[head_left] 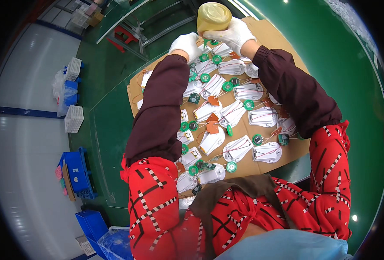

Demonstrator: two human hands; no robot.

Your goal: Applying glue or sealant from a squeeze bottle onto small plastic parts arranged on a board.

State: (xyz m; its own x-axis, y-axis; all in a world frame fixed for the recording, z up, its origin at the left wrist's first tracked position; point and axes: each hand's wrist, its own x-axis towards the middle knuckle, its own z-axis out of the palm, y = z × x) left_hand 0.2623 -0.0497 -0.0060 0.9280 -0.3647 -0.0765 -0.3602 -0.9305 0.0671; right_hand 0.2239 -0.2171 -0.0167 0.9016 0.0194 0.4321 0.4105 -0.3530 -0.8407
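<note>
My right hand point(234, 37), in a white glove, grips a squeeze bottle point(213, 16) of yellowish, see-through plastic. The bottle is tilted, with its green nozzle point(205, 43) pointing down at the parts below. Close to the nozzle, on its left, is my white-gloved left hand point(186, 46). Its fingers are curled over the parts at the far edge, and what they hold is hidden. Several white plastic housings point(239, 148) with thin red wires lie spread out below both hands. Round green-rimmed discs point(227, 86) and orange-brown pieces point(212, 126) are wired to them.
A brown cardboard sheet point(237, 172) lies under the parts. Small green circuit boards point(283, 139) are scattered among them. Farther left stand blue bins point(76, 172) and white baskets point(74, 119). A metal-framed table point(157, 32) with a red stool point(122, 38) stands beyond my left hand.
</note>
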